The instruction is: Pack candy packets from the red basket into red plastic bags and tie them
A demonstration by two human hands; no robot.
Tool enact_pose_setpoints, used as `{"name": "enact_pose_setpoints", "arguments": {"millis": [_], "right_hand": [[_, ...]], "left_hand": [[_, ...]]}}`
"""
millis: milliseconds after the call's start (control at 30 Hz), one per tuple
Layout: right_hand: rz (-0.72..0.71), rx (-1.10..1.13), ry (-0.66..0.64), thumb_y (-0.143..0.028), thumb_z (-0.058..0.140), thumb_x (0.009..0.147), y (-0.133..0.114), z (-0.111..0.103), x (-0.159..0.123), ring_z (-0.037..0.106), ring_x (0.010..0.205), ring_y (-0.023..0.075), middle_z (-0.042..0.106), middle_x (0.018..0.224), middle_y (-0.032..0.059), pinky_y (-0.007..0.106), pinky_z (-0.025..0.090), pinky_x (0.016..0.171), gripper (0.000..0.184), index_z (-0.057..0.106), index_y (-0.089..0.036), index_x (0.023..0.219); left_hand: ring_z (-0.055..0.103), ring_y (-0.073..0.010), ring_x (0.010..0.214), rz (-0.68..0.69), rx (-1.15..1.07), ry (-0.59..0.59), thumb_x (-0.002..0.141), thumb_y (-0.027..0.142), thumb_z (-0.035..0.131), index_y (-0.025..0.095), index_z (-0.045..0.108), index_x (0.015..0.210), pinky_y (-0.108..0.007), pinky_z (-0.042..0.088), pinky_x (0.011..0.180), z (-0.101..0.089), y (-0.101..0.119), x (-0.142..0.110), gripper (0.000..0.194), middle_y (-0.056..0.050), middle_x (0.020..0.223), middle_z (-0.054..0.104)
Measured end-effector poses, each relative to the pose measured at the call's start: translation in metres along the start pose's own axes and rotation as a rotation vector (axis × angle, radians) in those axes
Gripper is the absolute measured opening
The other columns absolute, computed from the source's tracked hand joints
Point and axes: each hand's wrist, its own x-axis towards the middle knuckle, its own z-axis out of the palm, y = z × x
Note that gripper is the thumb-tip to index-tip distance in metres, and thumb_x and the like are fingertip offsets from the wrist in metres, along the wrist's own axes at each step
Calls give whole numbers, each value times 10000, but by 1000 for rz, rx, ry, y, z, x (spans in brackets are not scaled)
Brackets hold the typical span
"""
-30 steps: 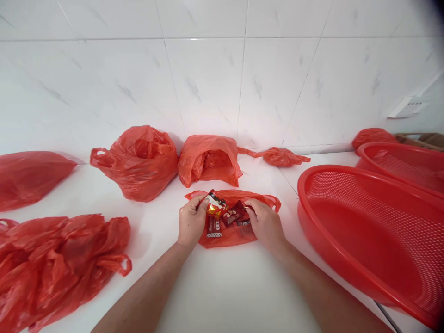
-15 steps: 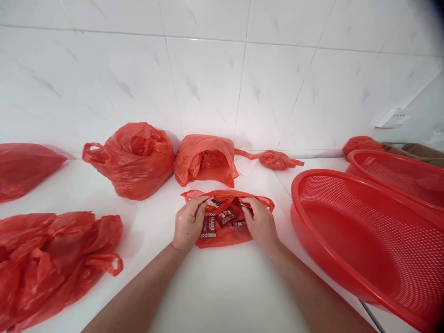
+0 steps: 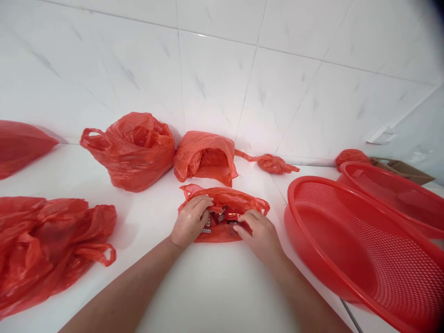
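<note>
A red plastic bag (image 3: pixel 222 237) lies open on the white counter, with several small wrapped snack packets inside. My left hand (image 3: pixel 190 219) is at the bag's left side, fingers and thumb closed on the end of a red snack packet (image 3: pixel 216 209). My right hand (image 3: pixel 260 233) reaches into the right side, its thumb and fingertips apart. Beside those fingertips is a shiny red-and-gold packet (image 3: pixel 231 215). A brown packet with a patterned white edge (image 3: pixel 207 227) shows partly beneath my left hand. My fingers hide some of the packets.
Behind stand a full red bag (image 3: pixel 138 152), an open-mouthed red bag (image 3: pixel 208 157) and a small knotted bag (image 3: pixel 274 164), near the tiled wall. Crumpled red bags (image 3: pixel 52 249) lie at left. Red perforated baskets (image 3: pixel 333 249) occupy the right, with a cardboard box (image 3: pixel 402 171) behind.
A gold-and-white packet in my left hand has gone down into the bag. My right hand's pinch on a dark red packet has loosened. The camera view has tilted slightly.
</note>
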Motion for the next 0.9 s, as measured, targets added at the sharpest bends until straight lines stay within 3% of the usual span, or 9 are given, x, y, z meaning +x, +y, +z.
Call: {"name": "enact_pose_setpoints", "arguments": {"millis": [133,200,367,633,800,900], "right_hand": [[-1,-93,-111,-194,661,755,4,4,-12,562,796,202,626,853,18,350,454,728,163,625,-219,912],[-35,-129,-98,-135,602,781,5,5,-19,553,808,206,622,862,27,358,451,735,192,621,-210,957],[-163,-143,-15,-58,416,858,-2,2,-35,507,730,182,568,766,30,335,428,667,249,607,-214,824],[-225,-175,-58,-131,494,867,-13,-7,-60,546,943,215,610,992,58,391,445,824,147,614,-212,838],[-185,-138,55,-179,460,903,-23,-16,-49,585,918,197,634,990,65,363,462,828,185,634,-214,849],[-124,-118,33,-194,423,923,-28,-17,-27,609,878,181,647,939,59,320,480,786,215,635,-216,900]], "left_hand": [[606,-187,1054,-10,22,-43,798,22,413,195,593,903,-364,517,909,1,-1,-1,271,-65,1061,669],[605,-190,1052,-14,35,-62,782,13,404,199,593,886,-366,515,907,2,-1,-1,285,-61,1050,669],[598,-194,1032,-14,39,-98,768,12,401,207,584,885,-352,507,884,2,1,-2,292,-55,1036,661],[573,-198,905,7,75,-183,736,7,402,205,565,857,-317,486,764,0,5,-2,284,-54,924,627],[583,-201,879,8,57,-258,731,81,505,214,580,827,-316,486,767,-3,13,-1,180,-47,880,625],[584,-216,920,2,62,-298,749,192,590,206,581,856,-328,492,785,-3,16,-3,108,-59,944,623]]}}
